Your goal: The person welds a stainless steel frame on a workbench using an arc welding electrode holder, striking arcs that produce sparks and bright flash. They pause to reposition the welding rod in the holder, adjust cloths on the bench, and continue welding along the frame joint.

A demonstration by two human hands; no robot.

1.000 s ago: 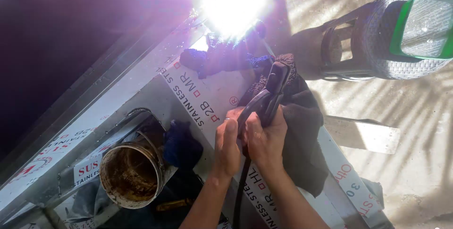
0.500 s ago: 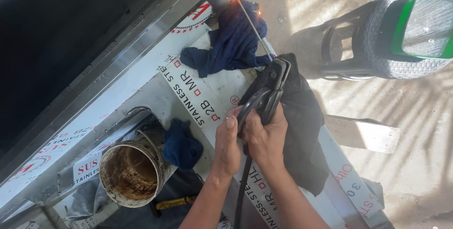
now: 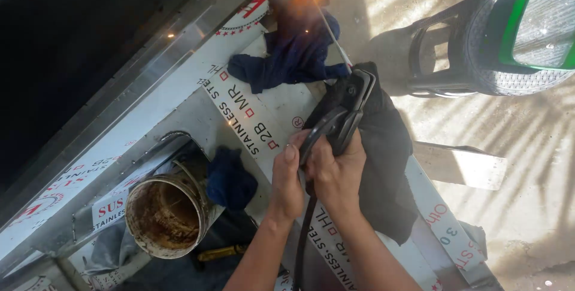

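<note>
over the steel bench (image 3: 197, 117), both hands grip a welding holder.
left hand (image 3: 287, 180) and right hand (image 3: 338, 168) close around the black electrode holder (image 3: 341, 117); its rod tip sparks at the far seam, so welding looks underway, not finished. a rusty bucket (image 3: 165, 213) stands nearby.

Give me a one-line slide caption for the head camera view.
Both hands, left hand and right hand, grip a black welding holder over film-covered steel sheet, sparks flying.
</note>
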